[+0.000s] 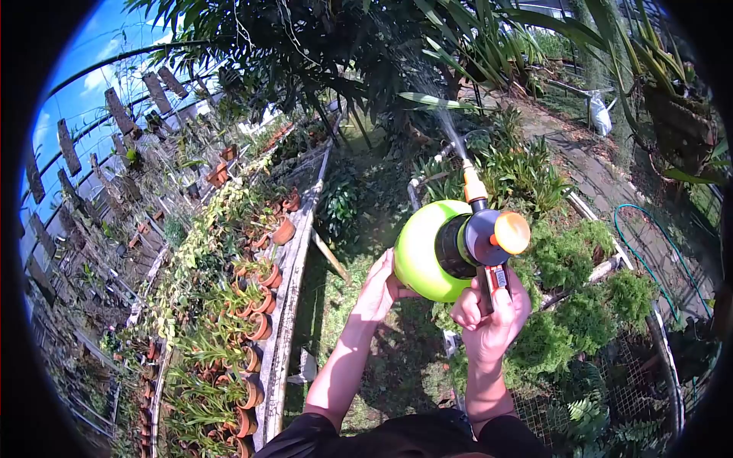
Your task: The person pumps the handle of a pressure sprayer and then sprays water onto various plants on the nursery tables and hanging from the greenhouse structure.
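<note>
A lime-green pump sprayer point(422, 248) with a black collar, an orange knob point(511, 232) and an orange-white nozzle point(473, 183) is held up in front of me. Fine spray leaves the nozzle toward the foliage above. My right hand point(495, 311) is closed round the sprayer's handle and trigger. Against the lower left side of the green tank rests my left hand point(380, 285), supporting it; its fingertips are partly hidden behind the tank.
Terracotta pots point(260, 327) with plants line a wooden bench point(287, 320) on the left. Leafy green plants point(588, 313) grow at the right, beside a paved path point(584, 172) with a green hose point(649, 265). Broad leaves point(435, 101) hang overhead.
</note>
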Demonstrator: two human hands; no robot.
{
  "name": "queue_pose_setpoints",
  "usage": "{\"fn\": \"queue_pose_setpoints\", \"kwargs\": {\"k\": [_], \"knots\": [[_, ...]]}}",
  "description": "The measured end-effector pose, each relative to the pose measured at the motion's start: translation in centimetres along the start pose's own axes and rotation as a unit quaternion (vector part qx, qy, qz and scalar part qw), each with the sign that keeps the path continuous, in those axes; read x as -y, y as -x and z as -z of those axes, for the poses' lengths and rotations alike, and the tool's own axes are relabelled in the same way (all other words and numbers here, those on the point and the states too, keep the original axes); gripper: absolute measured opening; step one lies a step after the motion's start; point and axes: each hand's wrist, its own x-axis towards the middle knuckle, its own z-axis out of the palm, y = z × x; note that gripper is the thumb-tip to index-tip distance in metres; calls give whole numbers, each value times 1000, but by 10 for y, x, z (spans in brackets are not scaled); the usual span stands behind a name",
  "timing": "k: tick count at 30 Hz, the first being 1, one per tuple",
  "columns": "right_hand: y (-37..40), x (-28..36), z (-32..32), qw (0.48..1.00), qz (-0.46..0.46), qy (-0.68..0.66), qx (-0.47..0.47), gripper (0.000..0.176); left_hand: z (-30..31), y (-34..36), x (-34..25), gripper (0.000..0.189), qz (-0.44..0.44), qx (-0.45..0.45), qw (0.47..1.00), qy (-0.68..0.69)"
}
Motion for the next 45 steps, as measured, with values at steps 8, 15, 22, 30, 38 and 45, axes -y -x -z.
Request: {"fn": "queue_pose_setpoints", "kwargs": {"k": [8, 15, 22, 30, 38, 45], "knots": [[6, -17, 9, 996, -75, 48, 10, 24, 42, 18, 61, 58, 81, 0, 992, 97], [20, -23, 21, 979, -113, 138, 98, 35, 51, 21, 63, 45, 17, -31, 994, 104], [19, -18, 9, 987, -41, 115, 105, 46, 36, 13, 16, 53, -67, -47, 997, 11], [21, 35, -55, 984, 68, 136, 87, 59, -24, 20, -63, 60, -116, 42, 992, -2], [73, 44, -84, 982, 40, 170, 71, 40, -15, 72, -26, 66, 19, 133, 990, 35], [133, 31, -87, 983, -4, 184, 12, 45, 2, 147, -2, 71, 90, 100, 990, 40]]}}
